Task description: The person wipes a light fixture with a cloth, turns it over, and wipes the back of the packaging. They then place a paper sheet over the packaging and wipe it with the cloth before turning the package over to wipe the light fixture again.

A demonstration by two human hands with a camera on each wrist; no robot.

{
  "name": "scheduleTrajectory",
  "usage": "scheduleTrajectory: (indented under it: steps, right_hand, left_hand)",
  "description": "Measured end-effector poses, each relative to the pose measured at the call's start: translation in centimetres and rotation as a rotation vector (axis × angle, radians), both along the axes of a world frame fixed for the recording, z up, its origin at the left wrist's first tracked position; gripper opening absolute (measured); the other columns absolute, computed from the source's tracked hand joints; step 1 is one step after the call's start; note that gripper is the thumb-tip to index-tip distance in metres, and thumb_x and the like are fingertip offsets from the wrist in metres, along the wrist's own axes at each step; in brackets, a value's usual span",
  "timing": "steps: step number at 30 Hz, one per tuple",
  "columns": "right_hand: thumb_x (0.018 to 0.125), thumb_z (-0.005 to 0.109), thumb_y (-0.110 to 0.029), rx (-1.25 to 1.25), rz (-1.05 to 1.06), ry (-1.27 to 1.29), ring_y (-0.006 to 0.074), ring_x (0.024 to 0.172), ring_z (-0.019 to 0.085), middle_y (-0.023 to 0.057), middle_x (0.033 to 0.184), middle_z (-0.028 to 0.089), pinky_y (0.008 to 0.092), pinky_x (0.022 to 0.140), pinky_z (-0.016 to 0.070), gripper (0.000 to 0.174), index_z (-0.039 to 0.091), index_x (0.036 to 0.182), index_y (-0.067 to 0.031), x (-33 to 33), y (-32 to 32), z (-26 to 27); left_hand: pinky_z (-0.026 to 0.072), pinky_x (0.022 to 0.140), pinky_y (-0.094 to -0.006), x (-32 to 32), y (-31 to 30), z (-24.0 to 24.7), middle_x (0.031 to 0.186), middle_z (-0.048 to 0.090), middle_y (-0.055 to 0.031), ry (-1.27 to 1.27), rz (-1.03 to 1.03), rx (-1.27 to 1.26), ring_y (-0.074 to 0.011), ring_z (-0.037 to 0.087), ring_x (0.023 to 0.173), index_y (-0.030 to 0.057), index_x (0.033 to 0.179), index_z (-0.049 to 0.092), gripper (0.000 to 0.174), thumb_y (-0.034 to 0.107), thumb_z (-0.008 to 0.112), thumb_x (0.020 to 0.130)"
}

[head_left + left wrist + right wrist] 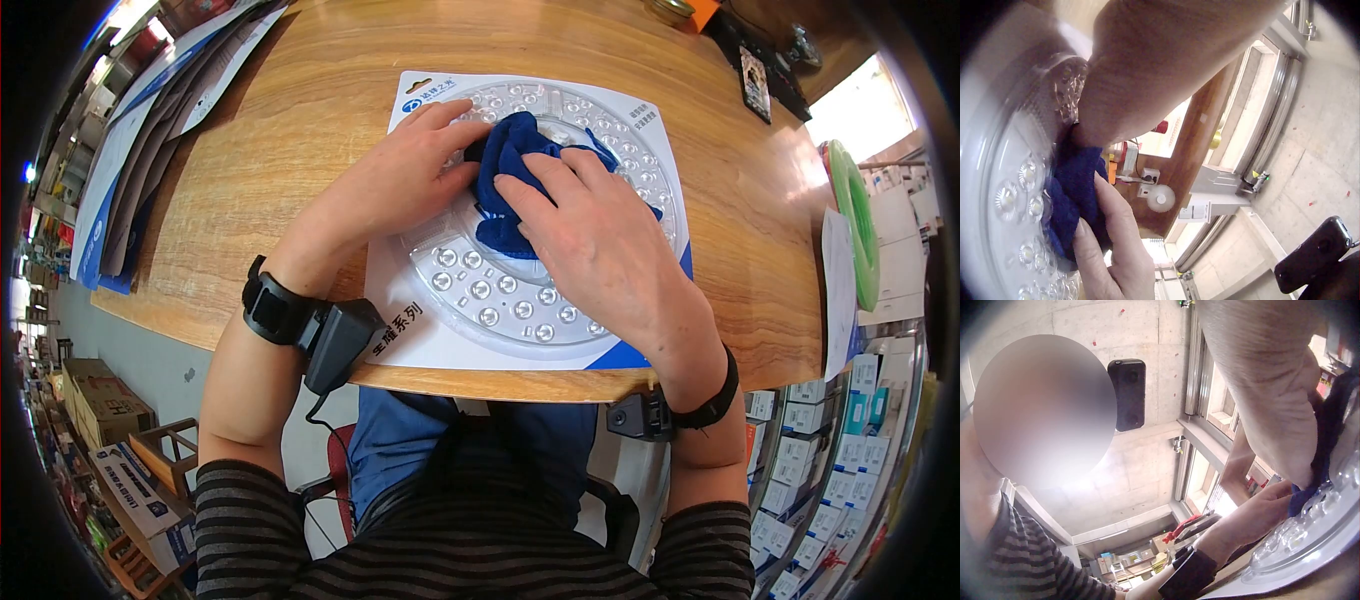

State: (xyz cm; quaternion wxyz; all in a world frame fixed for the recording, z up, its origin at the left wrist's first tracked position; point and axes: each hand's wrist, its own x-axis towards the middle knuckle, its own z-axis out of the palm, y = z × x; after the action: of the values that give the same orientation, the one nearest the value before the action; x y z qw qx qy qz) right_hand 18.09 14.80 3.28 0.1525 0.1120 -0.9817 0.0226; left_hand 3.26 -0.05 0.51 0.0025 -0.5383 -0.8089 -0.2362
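A round LED light panel point(485, 290) under a clear plastic cover lies on a printed white and blue card point(400, 270). Bunched over its middle is a dark blue cloth point(510, 165), which also shows in the left wrist view. My right hand point(600, 240) holds the cloth from above, its fingers bent over the folds and pressed onto the panel. From the left, my left hand point(420, 165) rests on the panel's upper left part with fingers spread, fingertips right at the cloth's edge. The palm sides of both hands are hidden in the head view.
The wooden table point(300, 110) carries a stack of printed cards point(140, 150) at the left. A phone point(755, 82) lies at the far right, and a green ring-shaped thing point(852, 225) stands by the right edge. Boxes point(110, 400) sit on the floor at left.
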Motion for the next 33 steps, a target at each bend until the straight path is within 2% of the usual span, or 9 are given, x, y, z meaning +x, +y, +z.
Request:
scheduleTrajectory:
  steps: [14,21,23,25,27,31,33]
  right_hand:
    - [0.077,0.060,-0.007,-0.012,0.002,0.008,0.0292,0.102,0.053,0.0132,0.110,0.057,0.0374,0.085,0.0467,0.031,0.060,0.108,-0.0038,-0.1,0.1,-0.2]
    - [0.076,0.062,-0.008,-0.036,0.019,-0.005,0.0280,0.102,0.053,0.0115,0.107,0.058,0.0356,0.083,0.0475,0.031,0.059,0.107,-0.0045,-0.4,0.6,-0.3]
    - [0.076,0.062,-0.009,-0.041,0.007,-0.003,0.0276,0.101,0.053,0.0104,0.107,0.058,0.0348,0.082,0.0477,0.031,0.060,0.107,-0.0059,-0.5,0.8,-0.3]
    - [0.076,0.063,-0.010,-0.045,-0.005,-0.001,0.0273,0.100,0.053,0.0092,0.106,0.058,0.0341,0.081,0.0479,0.032,0.060,0.108,-0.0073,-0.8,1.3,-0.4]
    - [0.077,0.063,-0.013,-0.086,-0.106,0.010,0.0274,0.098,0.053,0.0073,0.105,0.058,0.0340,0.081,0.0477,0.032,0.060,0.109,-0.0106,-1.0,2.1,-0.4]
    - [0.076,0.064,-0.014,-0.145,-0.165,0.063,0.0281,0.096,0.054,0.0066,0.104,0.059,0.0351,0.081,0.0477,0.032,0.060,0.108,-0.0121,-1.5,3.0,-1.0]
    - [0.075,0.064,-0.017,-0.231,0.086,0.074,0.0267,0.092,0.055,0.0062,0.100,0.059,0.0377,0.078,0.0493,0.027,0.061,0.101,-0.0114,-1.6,2.7,-1.4]
  left_hand:
    - [0.0428,0.097,-0.0364,-0.1,0.0,-0.2,0.138,0.038,-0.0170,-0.022,0.002,0.000,-0.0324,0.047,0.120,0.0063,0.128,0.048,0.040,0.011,0.053,0.089]
    - [0.0371,0.102,-0.0367,-0.6,0.2,-0.9,0.139,0.037,-0.0157,-0.154,-0.006,0.059,-0.0323,0.039,0.127,0.0067,0.126,0.049,0.040,0.010,0.055,0.087]
    - [0.0362,0.102,-0.0366,-0.6,0.3,-0.9,0.139,0.037,-0.0156,-0.164,-0.013,0.063,-0.0322,0.038,0.127,0.0066,0.126,0.050,0.040,0.010,0.056,0.086]
    - [0.0339,0.103,-0.0384,-0.7,0.4,-1.1,0.134,0.041,-0.0200,-0.215,-0.015,0.123,-0.0355,0.037,0.126,0.0059,0.121,0.054,0.039,0.012,0.058,0.083]
    - [0.0339,0.103,-0.0383,-0.8,0.4,-1.4,0.134,0.041,-0.0201,-0.176,-0.029,0.122,-0.0356,0.037,0.126,0.0060,0.121,0.054,0.040,0.012,0.059,0.082]
    - [0.0332,0.104,-0.0392,-1.1,0.1,-1.6,0.134,0.040,-0.0208,-0.126,-0.075,0.111,-0.0362,0.036,0.126,0.0065,0.123,0.052,0.044,0.012,0.062,0.080]
    - [0.0328,0.104,-0.0397,-1.3,-0.1,-1.6,0.135,0.039,-0.0209,-0.136,-0.095,0.114,-0.0366,0.035,0.126,0.0066,0.124,0.051,0.046,0.012,0.063,0.080]
